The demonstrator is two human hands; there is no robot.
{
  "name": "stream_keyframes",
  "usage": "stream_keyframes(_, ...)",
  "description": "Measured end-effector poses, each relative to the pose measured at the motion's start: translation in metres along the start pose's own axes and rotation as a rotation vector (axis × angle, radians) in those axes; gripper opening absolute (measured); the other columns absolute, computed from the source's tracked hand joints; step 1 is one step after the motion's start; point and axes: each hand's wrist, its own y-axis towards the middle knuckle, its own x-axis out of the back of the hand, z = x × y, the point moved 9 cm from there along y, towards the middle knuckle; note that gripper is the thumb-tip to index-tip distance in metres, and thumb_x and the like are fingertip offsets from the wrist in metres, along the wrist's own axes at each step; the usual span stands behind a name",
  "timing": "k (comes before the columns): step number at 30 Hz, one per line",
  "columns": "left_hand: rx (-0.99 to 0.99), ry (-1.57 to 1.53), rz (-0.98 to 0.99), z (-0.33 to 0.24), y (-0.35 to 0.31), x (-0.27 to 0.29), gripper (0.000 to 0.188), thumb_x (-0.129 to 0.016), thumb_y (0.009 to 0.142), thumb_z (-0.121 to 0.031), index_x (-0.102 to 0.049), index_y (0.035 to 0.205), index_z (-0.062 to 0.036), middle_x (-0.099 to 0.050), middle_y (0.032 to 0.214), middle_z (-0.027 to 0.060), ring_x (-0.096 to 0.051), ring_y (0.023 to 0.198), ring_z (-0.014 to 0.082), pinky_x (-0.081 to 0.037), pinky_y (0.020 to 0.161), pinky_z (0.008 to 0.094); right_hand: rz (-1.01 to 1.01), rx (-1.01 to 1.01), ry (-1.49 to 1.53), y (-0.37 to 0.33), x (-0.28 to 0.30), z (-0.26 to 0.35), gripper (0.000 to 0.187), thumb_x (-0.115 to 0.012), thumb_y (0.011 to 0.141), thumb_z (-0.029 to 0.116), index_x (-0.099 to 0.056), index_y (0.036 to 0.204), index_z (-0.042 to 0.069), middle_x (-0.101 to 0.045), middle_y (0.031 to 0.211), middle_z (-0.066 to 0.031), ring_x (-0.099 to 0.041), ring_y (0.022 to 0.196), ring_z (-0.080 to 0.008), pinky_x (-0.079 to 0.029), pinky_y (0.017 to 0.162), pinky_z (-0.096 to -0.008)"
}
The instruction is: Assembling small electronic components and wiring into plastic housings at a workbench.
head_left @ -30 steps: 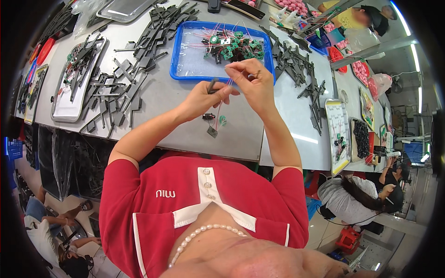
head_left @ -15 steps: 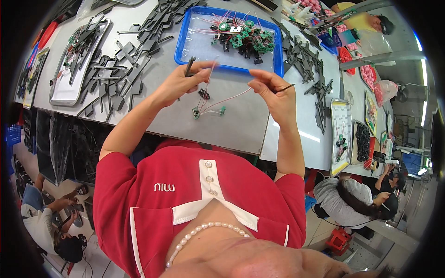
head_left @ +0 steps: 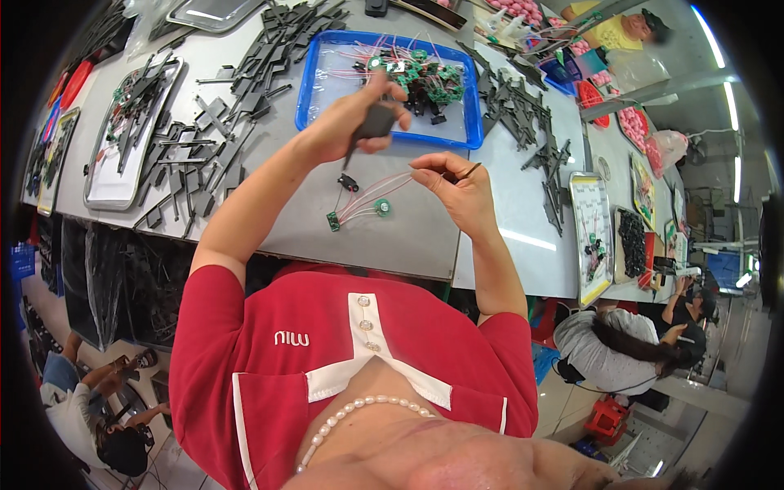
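Head view: sorting wires (head_left: 377,189) seems the step.
My left hand (head_left: 347,122) grips a black part (head_left: 376,121); my right hand (head_left: 461,189) pinches wires; next likely calls for keeping them untangled.

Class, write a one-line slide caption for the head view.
Left hand gripping a black part, right hand pinching wires, near a blue tray of green circuit boards.

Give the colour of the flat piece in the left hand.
Blackish grey; the flat piece shows in the head view.
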Motion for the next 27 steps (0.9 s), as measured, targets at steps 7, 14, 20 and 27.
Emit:
stream_keyframes(7, 0.042, -0.126, 0.115, 0.066, 0.046, -0.04, 0.038, -0.042, 0.094, -0.038, -0.049, 0.112, -0.0044, -0.054, 0.088, 0.0048, -0.052, 0.08, 0.0116, -0.047, 0.071, 0.025, -0.054, -0.008, -0.036, -0.015, 0.014, -0.004, 0.013, -0.066, 0.081, 0.006, -0.066, 0.094, 0.002, -0.062, 0.079, 0.002, -0.052, 0.069, -0.0035, -0.041, 0.063, -0.0165)
stream_keyframes(14, -0.008, -0.141, 0.007, 0.088, 0.045, -0.023, 0.034, -0.042, 0.095, -0.032, -0.057, 0.108, -0.0035, -0.051, 0.086, -0.0024, -0.047, 0.082, 0.0093, -0.043, 0.076, 0.0271, -0.09, -0.092, 0.082, -0.018, 0.022, -0.027, 0.014, -0.065, 0.081, 0.004, -0.065, 0.095, 0.0, -0.063, 0.081, 0.0002, -0.056, 0.074, -0.0047, -0.043, 0.067, -0.0172)
stream_keyframes(20, 0.101, -0.048, 0.011, 0.093, 0.033, -0.028, 0.033, -0.062, 0.085, -0.019, -0.059, 0.112, 0.0, -0.065, 0.095, 0.0064, -0.06, 0.078, 0.01, -0.049, 0.068, 0.0236, -0.109, -0.069, 0.037, -0.013, 0.031, -0.028, 0.013, -0.064, 0.082, 0.005, -0.064, 0.093, -0.001, -0.064, 0.082, -0.0014, -0.057, 0.075, -0.0062, -0.044, 0.069, -0.0184)
stream_keyframes(27, 0.153, 0.024, 0.177, 0.106, 0.015, -0.036, 0.034, -0.055, 0.088, -0.015, -0.053, 0.12, -0.0014, -0.064, 0.091, 0.0065, -0.061, 0.082, 0.0128, -0.05, 0.07, 0.0252, -0.246, -0.088, -0.066, -0.01, 0.052, -0.035, 0.01, -0.064, 0.081, 0.007, -0.066, 0.088, 0.0, -0.063, 0.081, -0.0034, -0.058, 0.075, -0.0095, -0.044, 0.071, -0.0232)
